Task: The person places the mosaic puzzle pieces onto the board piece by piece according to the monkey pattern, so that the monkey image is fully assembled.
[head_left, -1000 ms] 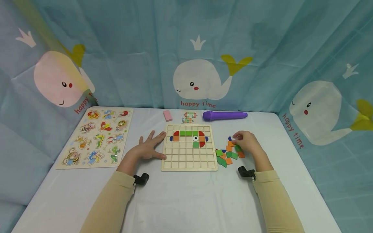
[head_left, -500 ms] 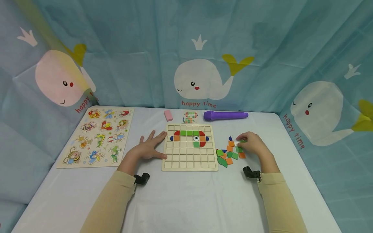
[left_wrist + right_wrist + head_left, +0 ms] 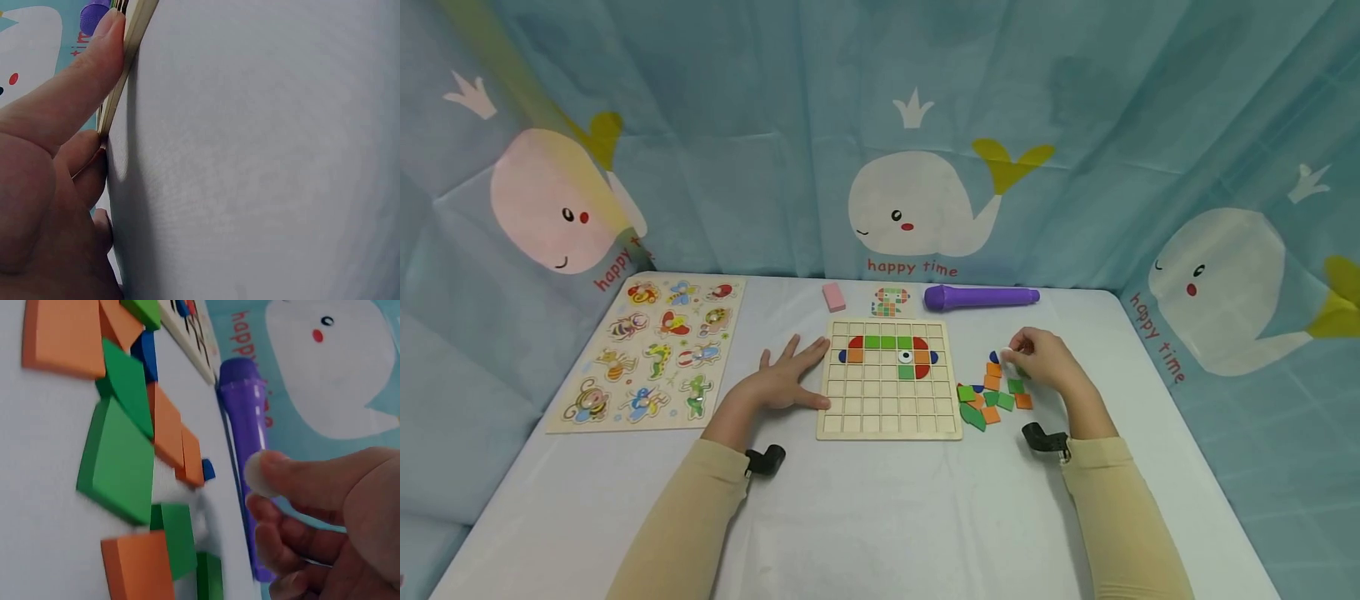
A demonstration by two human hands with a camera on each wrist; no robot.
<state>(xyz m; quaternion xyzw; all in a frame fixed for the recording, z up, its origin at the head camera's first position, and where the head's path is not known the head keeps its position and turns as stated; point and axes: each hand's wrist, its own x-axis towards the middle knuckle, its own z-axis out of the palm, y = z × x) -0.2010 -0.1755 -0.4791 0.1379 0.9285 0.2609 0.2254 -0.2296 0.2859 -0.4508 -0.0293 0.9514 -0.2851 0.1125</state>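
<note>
My left hand (image 3: 784,381) lies with fingers spread at the left edge of a wooden grid board (image 3: 880,421); in the left wrist view its thumb (image 3: 94,75) touches the board's edge. Red, green, orange and blue tiles and a white eye tile (image 3: 906,357) sit in the board's upper rows. Right of the board, my right hand (image 3: 1043,358) pinches a small white round tile (image 3: 258,475) between thumb and fingers. It is above the loose pile, where green tiles (image 3: 122,462), orange tiles (image 3: 137,569) and a blue half-round tile (image 3: 994,357) lie.
Behind the board are a pink block (image 3: 833,297), a small pattern card (image 3: 891,302) and a purple toy microphone (image 3: 981,298). An insect puzzle board (image 3: 651,354) lies at the left. A blue whale-print curtain (image 3: 760,167) surrounds the white table (image 3: 880,517).
My right hand has shifted slightly right over the pile, then lifted a little with the white tile now showing in its pinch. The left hand stays in place.
</note>
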